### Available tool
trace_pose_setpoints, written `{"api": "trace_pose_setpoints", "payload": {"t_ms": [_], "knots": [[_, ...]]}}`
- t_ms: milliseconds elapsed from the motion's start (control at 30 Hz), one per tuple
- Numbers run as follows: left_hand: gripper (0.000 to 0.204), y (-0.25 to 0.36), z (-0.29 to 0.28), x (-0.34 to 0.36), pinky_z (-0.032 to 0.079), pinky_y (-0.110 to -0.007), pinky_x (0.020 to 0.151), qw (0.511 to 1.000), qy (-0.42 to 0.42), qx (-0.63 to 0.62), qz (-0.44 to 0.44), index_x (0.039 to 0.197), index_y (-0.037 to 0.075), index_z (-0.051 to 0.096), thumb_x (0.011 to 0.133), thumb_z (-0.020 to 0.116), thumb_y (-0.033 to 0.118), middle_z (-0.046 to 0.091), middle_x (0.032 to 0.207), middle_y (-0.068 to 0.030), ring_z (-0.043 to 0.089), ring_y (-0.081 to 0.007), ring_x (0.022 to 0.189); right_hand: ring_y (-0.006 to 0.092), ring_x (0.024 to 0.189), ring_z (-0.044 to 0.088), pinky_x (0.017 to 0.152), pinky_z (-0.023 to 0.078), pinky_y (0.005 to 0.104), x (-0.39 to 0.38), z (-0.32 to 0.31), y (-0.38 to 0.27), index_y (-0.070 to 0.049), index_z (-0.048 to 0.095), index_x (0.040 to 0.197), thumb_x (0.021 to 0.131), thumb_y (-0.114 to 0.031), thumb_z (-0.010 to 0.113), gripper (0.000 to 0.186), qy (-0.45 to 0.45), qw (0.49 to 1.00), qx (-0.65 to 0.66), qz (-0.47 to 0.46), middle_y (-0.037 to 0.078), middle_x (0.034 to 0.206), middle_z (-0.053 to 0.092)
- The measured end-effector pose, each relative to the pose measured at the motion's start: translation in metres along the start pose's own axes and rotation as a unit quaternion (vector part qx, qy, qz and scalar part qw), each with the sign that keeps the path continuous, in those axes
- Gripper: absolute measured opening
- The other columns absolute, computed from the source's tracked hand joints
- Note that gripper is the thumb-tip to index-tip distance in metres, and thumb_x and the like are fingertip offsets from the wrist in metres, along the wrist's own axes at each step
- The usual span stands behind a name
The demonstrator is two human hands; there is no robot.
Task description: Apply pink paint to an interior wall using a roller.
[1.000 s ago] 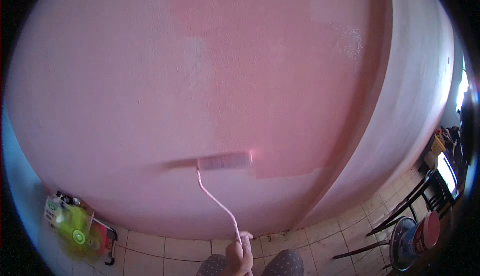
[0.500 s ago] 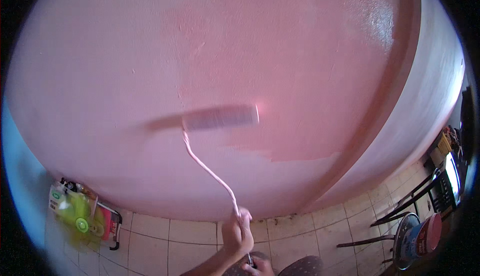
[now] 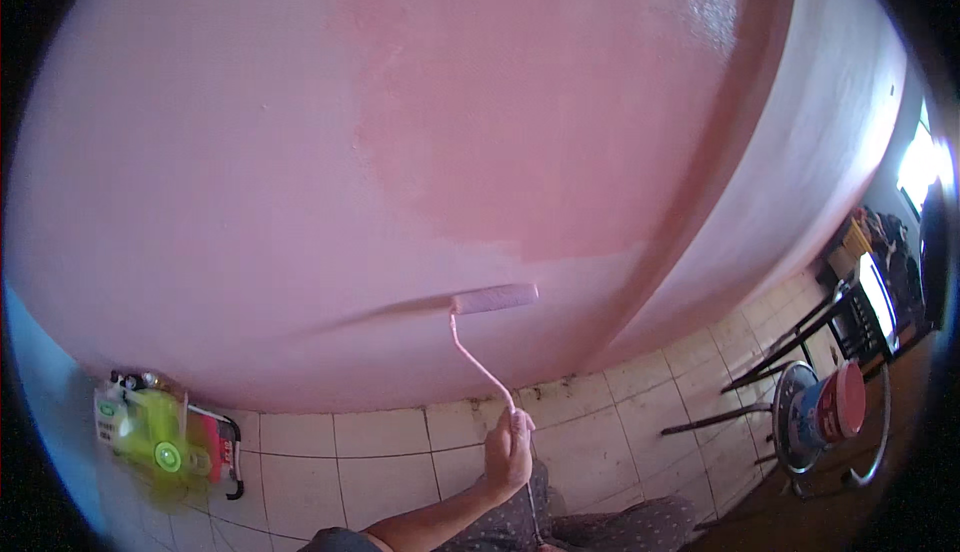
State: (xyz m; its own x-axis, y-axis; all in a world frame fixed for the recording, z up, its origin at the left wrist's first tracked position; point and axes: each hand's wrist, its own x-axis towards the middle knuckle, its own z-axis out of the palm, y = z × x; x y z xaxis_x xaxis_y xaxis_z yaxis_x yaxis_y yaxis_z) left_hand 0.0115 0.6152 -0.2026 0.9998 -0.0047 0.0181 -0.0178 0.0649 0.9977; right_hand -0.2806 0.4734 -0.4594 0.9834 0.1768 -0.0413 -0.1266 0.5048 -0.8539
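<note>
Down on the left is a bright green fan (image 3: 155,442), all blurry, next to a red thing (image 3: 226,450). The floor (image 3: 385,442) has big pale tiles. On the right are a black chair (image 3: 868,327) and a bright window (image 3: 915,174)

The wall (image 3: 220,172) before me looks mostly matt, but one patch of pink paint (image 3: 708,14) shines glossy. The roller sleeve (image 3: 495,299) seems matt, like cloth. The floor tiles (image 3: 385,442) look smooth, the bucket (image 3: 815,410) plastic, the stool (image 3: 788,397) shiny metal, the trousers (image 3: 620,527) cloth.
</note>
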Motion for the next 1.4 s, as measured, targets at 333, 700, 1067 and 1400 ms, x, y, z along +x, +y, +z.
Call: {"api": "trace_pose_setpoints", "payload": {"t_ms": [333,700,1067,1400], "knots": [[0.035,0.076,0.033,0.04,0.029,-0.028,0.049,0.991,0.06,-0.108,0.054,0.073,0.005,0.041,0.1,0.032,0.026,0.035,0.059,0.0011,0.034,-0.0088,0.053,0.011,0.056,0.039,0.049,0.032,0.0304,0.104,0.144,-0.231,-0.003,0.047,0.059,0.093,-0.053,0.039,0.06,0.213,0.877,-0.395,0.174,0.0,0.055,0.043],[0.035,-0.083,0.035,-0.005,0.027,-0.022,0.043,0.961,0.141,-0.196,-0.132,0.094,0.008,0.047,0.098,0.036,0.042,0.037,0.066,0.0044,0.033,-0.0043,0.051,0.0149,0.054,0.036,0.05,0.032,0.0338,0.055,0.128,-0.193,-0.004,0.047,0.067,0.095,-0.041,0.042,0.047,0.193,0.861,-0.404,0.239,0.004,0.056,0.042],[0.064,0.029,0.031,0.023,0.015,-0.024,0.035,0.948,0.081,-0.287,-0.114,0.112,0.017,0.044,0.084,0.029,0.073,0.025,0.049,0.0064,0.022,-0.0065,0.037,0.027,0.055,0.042,0.056,0.039,0.0419,0.102,0.149,-0.235,0.003,0.054,0.076,0.094,-0.035,0.046,0.043,0.183,0.86,-0.448,0.161,0.021,0.062,0.048],[0.061,0.052,0.017,0.032,0.018,-0.024,0.035,0.918,0.042,-0.372,-0.127,0.109,0.017,0.047,0.086,0.028,0.07,0.027,0.046,0.0046,0.022,-0.0083,0.035,0.0333,0.057,0.048,0.058,0.041,0.042,0.112,0.146,-0.232,0.004,0.055,0.077,0.093,-0.033,0.047,0.041,0.185,0.834,-0.493,0.165,0.024,0.068,0.054]]}}
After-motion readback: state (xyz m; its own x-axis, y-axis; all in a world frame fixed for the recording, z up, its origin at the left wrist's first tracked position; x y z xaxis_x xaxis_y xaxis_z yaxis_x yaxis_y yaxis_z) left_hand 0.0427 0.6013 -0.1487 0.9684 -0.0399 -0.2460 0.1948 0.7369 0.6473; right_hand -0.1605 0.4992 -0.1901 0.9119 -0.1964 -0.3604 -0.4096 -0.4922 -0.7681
